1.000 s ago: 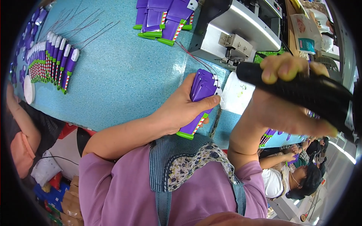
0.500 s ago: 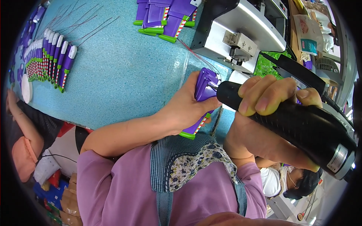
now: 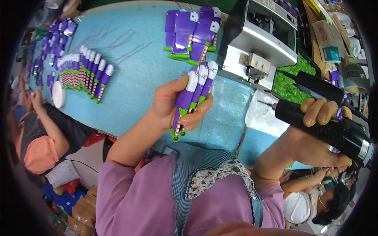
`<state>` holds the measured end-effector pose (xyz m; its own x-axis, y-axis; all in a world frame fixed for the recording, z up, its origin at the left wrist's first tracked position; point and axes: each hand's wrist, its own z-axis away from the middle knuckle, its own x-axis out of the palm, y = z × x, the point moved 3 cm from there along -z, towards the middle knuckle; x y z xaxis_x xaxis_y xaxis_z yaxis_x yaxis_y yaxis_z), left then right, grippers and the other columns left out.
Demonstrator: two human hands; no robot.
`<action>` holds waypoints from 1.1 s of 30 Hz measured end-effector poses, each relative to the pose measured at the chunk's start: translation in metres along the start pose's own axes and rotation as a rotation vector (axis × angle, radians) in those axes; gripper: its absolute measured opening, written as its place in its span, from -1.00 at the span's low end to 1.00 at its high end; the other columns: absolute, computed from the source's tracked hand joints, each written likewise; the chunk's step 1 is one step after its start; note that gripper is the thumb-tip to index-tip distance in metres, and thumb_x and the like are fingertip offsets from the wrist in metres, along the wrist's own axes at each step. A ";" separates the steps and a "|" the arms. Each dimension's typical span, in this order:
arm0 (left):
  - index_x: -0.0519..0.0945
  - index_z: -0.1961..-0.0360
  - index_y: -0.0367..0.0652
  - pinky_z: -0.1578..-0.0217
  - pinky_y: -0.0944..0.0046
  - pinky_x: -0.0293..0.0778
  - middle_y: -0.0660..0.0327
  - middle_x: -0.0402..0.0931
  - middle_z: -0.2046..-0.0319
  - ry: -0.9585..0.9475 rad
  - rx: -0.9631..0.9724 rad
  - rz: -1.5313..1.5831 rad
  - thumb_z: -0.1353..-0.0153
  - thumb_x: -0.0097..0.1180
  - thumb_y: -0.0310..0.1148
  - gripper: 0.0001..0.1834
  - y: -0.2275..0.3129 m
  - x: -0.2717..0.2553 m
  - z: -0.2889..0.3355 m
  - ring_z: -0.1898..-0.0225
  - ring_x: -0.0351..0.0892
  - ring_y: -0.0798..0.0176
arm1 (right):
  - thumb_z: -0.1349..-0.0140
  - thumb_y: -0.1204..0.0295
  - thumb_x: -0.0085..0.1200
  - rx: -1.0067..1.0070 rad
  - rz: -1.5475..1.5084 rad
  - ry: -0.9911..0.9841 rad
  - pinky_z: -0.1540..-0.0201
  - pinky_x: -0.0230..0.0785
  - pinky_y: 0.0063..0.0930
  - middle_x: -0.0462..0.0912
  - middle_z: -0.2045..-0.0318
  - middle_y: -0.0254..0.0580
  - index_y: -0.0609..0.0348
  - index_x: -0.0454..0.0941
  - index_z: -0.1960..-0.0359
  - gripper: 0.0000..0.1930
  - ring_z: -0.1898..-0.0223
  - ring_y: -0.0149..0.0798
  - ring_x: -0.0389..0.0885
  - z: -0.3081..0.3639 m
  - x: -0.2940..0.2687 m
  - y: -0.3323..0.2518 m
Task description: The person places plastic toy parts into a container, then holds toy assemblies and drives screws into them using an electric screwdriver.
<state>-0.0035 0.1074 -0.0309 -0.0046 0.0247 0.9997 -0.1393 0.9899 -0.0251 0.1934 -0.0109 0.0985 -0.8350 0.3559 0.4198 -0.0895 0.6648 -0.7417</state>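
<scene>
Upright in my left hand [image 3: 162,100] is a small stack of purple plastic toy parts [image 3: 201,83] with white tips, green ends and red-and-white striped edges. My fingers wrap round the stack, and thin wires rise from it. My right hand [image 3: 311,147] grips a black electric screwdriver [image 3: 301,118]. Its thin metal bit points left, apart from the parts. Left of my left hand, a fanned row of similar purple, white and green parts [image 3: 88,74] lies on the blue table [image 3: 134,82]. Another pile of purple parts [image 3: 183,35] lies beyond the held stack.
A silver and black machine [image 3: 273,33] stands at the far right, beside a tray of small green pieces [image 3: 289,76]. A second black tool [image 3: 319,84] lies near it. A white sheet [image 3: 267,118] is below the bit. Other people sit at both sides.
My left hand has moved left and away from the screwdriver, turning the parts so their white tips point up. The screwdriver's bit, earlier against a purple part, is now apart from it.
</scene>
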 end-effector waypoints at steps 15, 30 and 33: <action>0.48 0.10 -0.40 0.38 0.25 0.53 -0.05 0.57 0.27 0.911 1.130 -2.287 -0.03 0.31 -0.28 -0.51 0.085 0.024 -0.048 0.43 0.65 0.11 | -0.05 -0.43 -0.25 0.089 -0.069 0.121 0.44 0.27 -0.33 0.43 0.51 -0.07 0.23 0.26 -0.10 -0.08 0.60 -0.22 0.39 0.018 0.004 0.021; 0.48 0.16 -0.34 0.31 0.08 0.42 0.02 0.47 0.36 1.715 0.477 -2.678 0.24 0.43 -0.22 -0.38 0.113 0.031 0.146 0.33 0.50 -0.01 | -0.06 -0.45 -0.32 0.187 -0.047 0.111 0.48 0.28 -0.42 0.41 0.54 -0.08 0.30 0.27 -0.05 -0.06 0.63 -0.24 0.38 0.024 0.019 0.043; 0.48 0.17 -0.36 0.23 0.09 0.40 0.01 0.41 0.33 1.579 0.502 -2.737 0.24 0.44 -0.21 -0.37 0.095 0.034 0.122 0.25 0.43 -0.03 | -0.06 -0.46 -0.35 0.192 -0.046 0.132 0.48 0.28 -0.43 0.40 0.55 -0.08 0.30 0.27 -0.04 -0.05 0.64 -0.24 0.38 0.025 0.021 0.045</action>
<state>-0.1374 0.1854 0.0003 0.2132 0.2118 -0.9538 0.9151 -0.3852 0.1190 0.1584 0.0098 0.0606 -0.7504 0.4193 0.5110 -0.2378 0.5499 -0.8006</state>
